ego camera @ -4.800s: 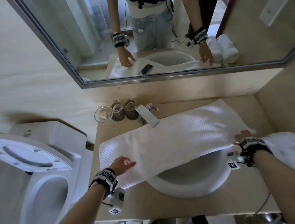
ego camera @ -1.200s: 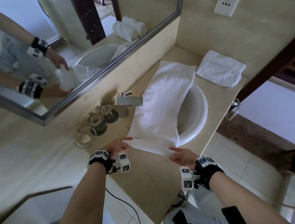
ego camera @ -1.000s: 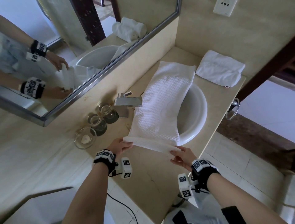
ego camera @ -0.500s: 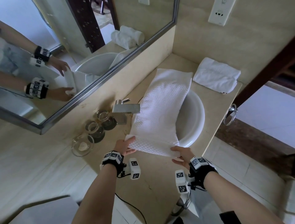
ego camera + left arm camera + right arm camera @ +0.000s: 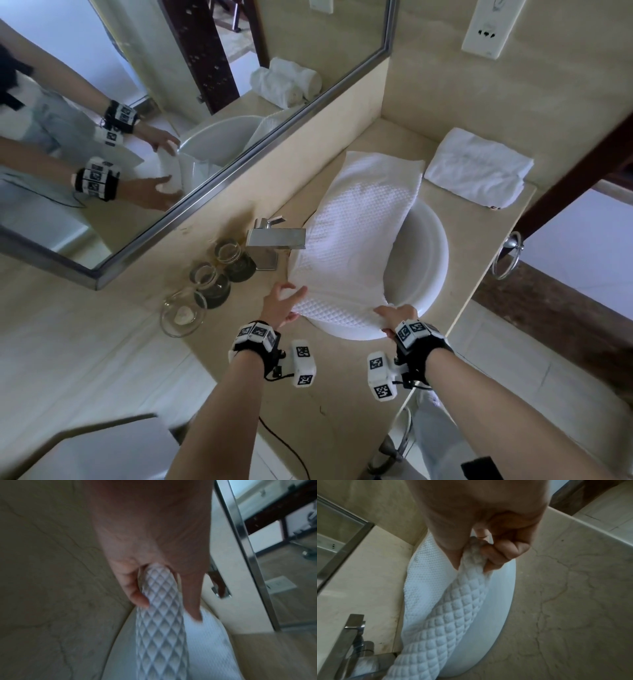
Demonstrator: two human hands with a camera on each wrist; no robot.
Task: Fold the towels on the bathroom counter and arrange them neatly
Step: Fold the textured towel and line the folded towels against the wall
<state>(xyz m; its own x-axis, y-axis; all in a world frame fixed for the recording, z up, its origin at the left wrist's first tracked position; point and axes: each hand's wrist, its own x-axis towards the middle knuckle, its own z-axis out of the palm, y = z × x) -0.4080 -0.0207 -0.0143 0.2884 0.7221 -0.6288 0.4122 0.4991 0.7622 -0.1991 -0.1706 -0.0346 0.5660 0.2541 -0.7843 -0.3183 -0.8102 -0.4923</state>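
Change since earlier frames: both hands closed on the near end of the waffle towel (image 5: 356, 236), which had been rolled or doubled over on itself; earlier that end lay flat and single.
Counter (image 5: 455, 226): beige stone, with the round white basin (image 5: 428, 260) set into it.
Waffle towel: white, folded into a long strip, draped from the far counter across the basin's left half to its near rim, just right of the faucet (image 5: 277, 240).
Second towel (image 5: 479, 168): already folded, at the far right corner, apart from the strip.
Left hand (image 5: 282, 305): thumb and fingers pinched the left end of the rolled edge (image 5: 159, 601).
Right hand (image 5: 397, 317): fingers curled tight, bunching the right end (image 5: 474, 555).
Glass jars (image 5: 222, 270): three, left of the faucet, clear of the cloth.
Handling (judgement): light, soft, limp cloth; textured, so unlikely to slip. It sagged into the basin where unsupported. Best held at both near corners, kept taut and level, then carried toward the far end.
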